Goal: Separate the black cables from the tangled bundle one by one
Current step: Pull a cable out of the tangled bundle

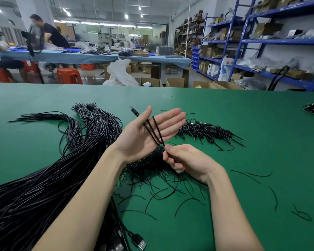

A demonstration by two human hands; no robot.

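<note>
Mid-separation: our spread left hand (149, 134) carries a looped cable (153, 130); our right hand (184, 161) pinches it; next, draw it free of the bundle (43, 187).

Left hand (149, 134) up over the middle of the table (225, 109), palm open, a looped cable (153, 130) lying across it. Right hand (185, 160) sits just near and right of it, pinching that cable's lower end. Under both hands, the tangled bundle (152, 169). Long cable bundle (62, 169) sweeps from near left to far left. Tied cables (210, 131) lie right, behind the hands. Loose ties (261, 178) scatter near right. Shelving (261, 42) stands far right.
</note>
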